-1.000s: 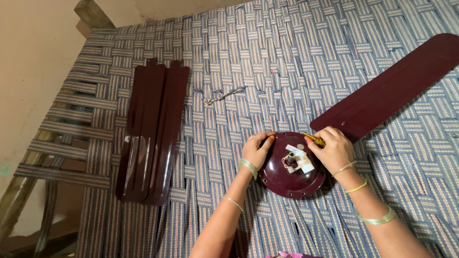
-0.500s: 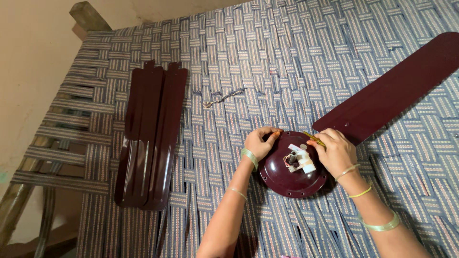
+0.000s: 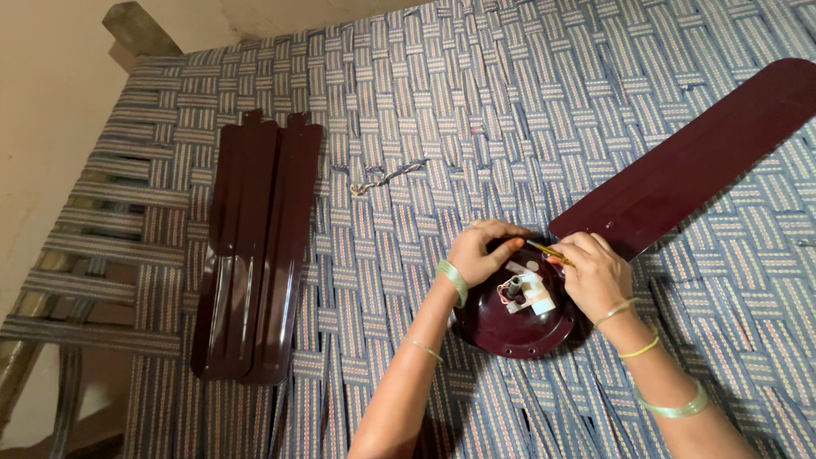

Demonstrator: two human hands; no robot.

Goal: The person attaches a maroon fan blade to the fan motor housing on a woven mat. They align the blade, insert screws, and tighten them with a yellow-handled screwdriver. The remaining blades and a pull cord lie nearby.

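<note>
Fan motor housing (image 3: 518, 327), round and maroon, is found lying flat on the woven cot (image 3: 476, 110), with a white terminal block (image 3: 529, 289) and a short shaft at its centre. One maroon blade (image 3: 688, 157) is attached at the housing's upper right edge and extends away to the upper right.

Left hand (image 3: 480, 252) is placed on the housing's upper left rim, fingers curled over the edge and pressed against it. Right hand (image 3: 595, 272) is positioned at the housing's upper right, closed around a yellow-handled screwdriver (image 3: 548, 252); the tool is pinched between thumb and fingers, its tip directed toward the rim near the blade mount. The exact contact point of the tip cannot be told.

Two loose maroon blades (image 3: 255, 246) are observed stacked side by side, well apart to the left of the housing. A short piece of twisted cord (image 3: 387, 177) is noted above and left of the housing, between it and the loose blades.
</note>
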